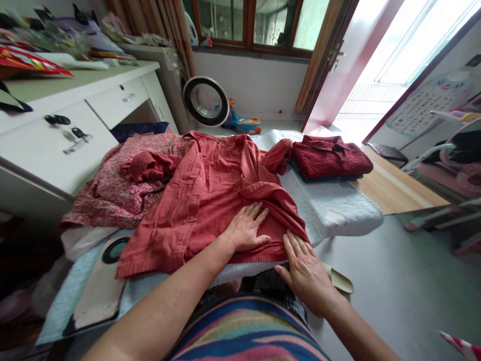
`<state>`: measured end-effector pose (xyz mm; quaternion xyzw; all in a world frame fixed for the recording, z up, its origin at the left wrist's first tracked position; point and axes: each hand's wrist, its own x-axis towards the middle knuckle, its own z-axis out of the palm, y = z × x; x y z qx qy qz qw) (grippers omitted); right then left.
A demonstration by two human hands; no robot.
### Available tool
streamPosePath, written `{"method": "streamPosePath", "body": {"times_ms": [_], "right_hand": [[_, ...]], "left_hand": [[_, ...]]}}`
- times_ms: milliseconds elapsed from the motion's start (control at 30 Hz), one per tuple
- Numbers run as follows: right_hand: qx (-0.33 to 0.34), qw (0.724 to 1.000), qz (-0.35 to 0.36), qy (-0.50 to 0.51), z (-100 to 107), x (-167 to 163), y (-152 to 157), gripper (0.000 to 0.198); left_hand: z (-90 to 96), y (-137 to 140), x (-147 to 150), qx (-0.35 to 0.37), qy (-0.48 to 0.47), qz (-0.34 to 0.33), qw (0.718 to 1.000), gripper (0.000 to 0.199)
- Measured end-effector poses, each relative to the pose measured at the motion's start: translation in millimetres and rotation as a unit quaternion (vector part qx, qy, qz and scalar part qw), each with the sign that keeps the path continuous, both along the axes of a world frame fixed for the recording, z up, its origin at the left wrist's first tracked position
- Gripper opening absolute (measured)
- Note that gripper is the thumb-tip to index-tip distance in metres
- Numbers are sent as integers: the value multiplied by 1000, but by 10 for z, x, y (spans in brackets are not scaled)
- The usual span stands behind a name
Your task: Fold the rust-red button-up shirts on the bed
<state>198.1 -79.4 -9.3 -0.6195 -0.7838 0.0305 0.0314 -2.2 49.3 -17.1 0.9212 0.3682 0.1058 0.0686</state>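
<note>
A red long-sleeved shirt [218,185] lies spread on a padded board with a pale cover [334,205]. My left hand [248,226] rests flat on the shirt's lower part, fingers spread. At the shirt's lower right edge is my right hand [302,258], its fingers stretched out over the cloth. Neither hand grips anything. The shirt's right side is rumpled in folds, and its left sleeve lies bunched on a pink floral garment [120,185].
Folded dark red clothing [332,156] is stacked at the board's right. A phone [99,286] lies at the near left. White drawers [48,140] stand left, and a washing machine door [206,101] hangs open behind. A wooden table [402,193] adjoins on the right; a slipper [340,280] is on the floor.
</note>
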Motion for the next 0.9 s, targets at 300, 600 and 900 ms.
{"method": "streamPosePath", "body": {"times_ms": [300,600,900], "right_hand": [[-30,999,3,-14,299,28,-130,57],[26,990,112,86,88,-264,142,68],[9,996,72,52,-1,-76,-24,65]], "left_hand": [[-4,13,-16,-10,3,-7,1000,97],[-69,17,-5,25,10,11,1000,61],[-57,-12,-8,36,2,28,999,61]]}}
